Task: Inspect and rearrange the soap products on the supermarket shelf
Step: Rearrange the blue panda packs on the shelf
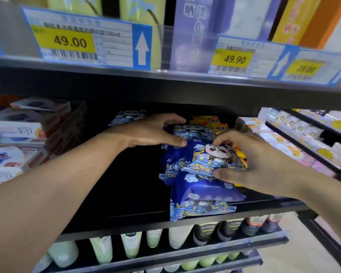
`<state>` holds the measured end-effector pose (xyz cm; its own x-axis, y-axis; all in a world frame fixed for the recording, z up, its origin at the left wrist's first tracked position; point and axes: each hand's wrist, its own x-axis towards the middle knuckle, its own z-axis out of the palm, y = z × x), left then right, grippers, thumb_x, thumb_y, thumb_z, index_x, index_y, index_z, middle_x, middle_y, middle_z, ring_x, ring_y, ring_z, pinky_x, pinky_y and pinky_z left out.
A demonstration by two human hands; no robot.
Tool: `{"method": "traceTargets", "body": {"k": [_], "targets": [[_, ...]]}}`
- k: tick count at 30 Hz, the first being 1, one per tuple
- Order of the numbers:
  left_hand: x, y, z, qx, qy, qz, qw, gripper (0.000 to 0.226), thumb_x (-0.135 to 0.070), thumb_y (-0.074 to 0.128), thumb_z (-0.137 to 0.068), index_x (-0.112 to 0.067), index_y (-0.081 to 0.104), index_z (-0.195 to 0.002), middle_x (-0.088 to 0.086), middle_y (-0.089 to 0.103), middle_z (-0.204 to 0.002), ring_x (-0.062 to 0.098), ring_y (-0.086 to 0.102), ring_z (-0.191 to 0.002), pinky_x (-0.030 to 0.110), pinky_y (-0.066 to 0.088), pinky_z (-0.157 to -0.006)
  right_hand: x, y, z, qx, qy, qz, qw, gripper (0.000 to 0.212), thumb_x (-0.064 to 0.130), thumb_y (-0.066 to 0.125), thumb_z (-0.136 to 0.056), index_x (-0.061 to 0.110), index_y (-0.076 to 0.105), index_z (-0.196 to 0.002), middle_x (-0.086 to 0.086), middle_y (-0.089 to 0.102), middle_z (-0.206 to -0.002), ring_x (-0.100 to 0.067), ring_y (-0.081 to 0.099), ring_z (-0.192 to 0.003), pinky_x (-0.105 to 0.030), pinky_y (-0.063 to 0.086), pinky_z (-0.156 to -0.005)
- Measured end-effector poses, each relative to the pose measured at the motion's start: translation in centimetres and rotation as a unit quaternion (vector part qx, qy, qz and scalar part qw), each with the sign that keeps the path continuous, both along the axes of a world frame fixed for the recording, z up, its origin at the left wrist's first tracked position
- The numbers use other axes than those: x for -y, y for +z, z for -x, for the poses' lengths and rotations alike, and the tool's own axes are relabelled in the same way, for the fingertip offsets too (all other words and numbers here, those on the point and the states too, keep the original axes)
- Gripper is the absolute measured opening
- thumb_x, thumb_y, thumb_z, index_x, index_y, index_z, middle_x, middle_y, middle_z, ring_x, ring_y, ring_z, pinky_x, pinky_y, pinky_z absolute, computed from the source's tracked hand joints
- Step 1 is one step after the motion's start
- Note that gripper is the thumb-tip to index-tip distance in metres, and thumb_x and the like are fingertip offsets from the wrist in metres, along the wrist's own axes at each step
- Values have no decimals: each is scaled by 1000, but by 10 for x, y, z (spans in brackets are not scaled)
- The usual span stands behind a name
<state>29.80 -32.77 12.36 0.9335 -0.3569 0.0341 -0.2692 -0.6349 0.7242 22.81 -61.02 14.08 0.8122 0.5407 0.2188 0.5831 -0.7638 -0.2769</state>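
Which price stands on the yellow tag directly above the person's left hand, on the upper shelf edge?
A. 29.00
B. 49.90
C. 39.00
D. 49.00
D: the yellow price tag at the upper left, over the left hand, reads 49.00.

Above me I see yellow price tags (70,41) fronting pale green boxes (140,12) and a purple carton (193,32), while green tubes (131,244) and dark tubes (205,233) hang below, and another shelf rack (307,134) stands to my right.
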Motion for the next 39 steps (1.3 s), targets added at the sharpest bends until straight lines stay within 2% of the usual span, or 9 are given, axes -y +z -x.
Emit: {"method": "traceTargets", "body": {"k": [8,15,21,24,27,30,34,36,39], "targets": [[-1,-2,-1,1,14,24,1000,64,-40,83,-82,-35,56,-140,-10,52,-146,5,45,-135,19,35,-108,-1,1,-11,-46,21,-31,998,57,59,80,-69,49,50,-116,42,50,-116,15,51,-111,-8,42,-85],[-29,-19,18,43,86,121,988,71,-62,84,-57,-50,65,-124,-23,61,-135,1,54,-130,30,42,-114,6,1,-14,-102,47,-157,981,57,64,78,-67,45,56,-116,20,65,-119,-3,63,-114,-28,52,-92],[-74,-22,55,54,149,142,977,60,-34,88,-78,-40,63,-132,-20,63,-132,-2,59,-121,20,45,-107,-22,15,-29,-126,42,-211,969,66,74,83,-58,46,61,-113,13,71,-118,-7,69,-110,-37,53,-98],[-88,-33,65,35,187,129,973,62,-34,88,-78,-40,62,-133,-19,62,-129,-3,60,-117,21,45,-106,-48,22,-37,-96,6,-187,978,44,68,75,-63,54,60,-102,30,70,-105,2,66,-108,-37,50,-106],[-97,-51,66,16,212,127,969,64,-30,90,-76,-38,62,-133,-14,63,-130,4,61,-119,24,46,-109,-80,29,-49,-67,-54,-82,993,48,89,62,-64,70,55,-107,30,59,-120,-13,58,-121,-40,44,-110],[-103,-68,57,5,233,109,966,66,-27,90,-76,-38,60,-134,-9,59,-137,12,59,-123,29,45,-110,-114,26,-72,-32,-55,-25,998,67,73,63,-83,41,51,-141,14,55,-133,-14,53,-123,-25,39,-101],[-104,-87,40,4,247,103,964,71,-19,89,-77,-32,56,-138,-2,60,-138,16,60,-123,36,45,-113,-159,10,-114,-43,-11,-13,999,65,61,65,-90,31,49,-144,3,56,-144,-22,55,-129,-36,42,-112],[-105,-91,33,23,258,74,963,71,-18,87,-79,-33,54,-139,1,54,-142,18,56,-127,34,43,-115,-179,7,-129,-100,-7,-23,995,54,49,63,-96,23,52,-143,0,57,-143,-23,56,-128,-28,41,-110],[-102,-88,27,64,281,18,957,65,-15,81,-85,-29,55,-142,5,41,-145,20,47,-134,18,32,-112,-197,7,-139,-164,-17,-8,986,44,32,52,-106,8,52,-143,-10,56,-141,-27,54,-130,-11,35,-76]]}}
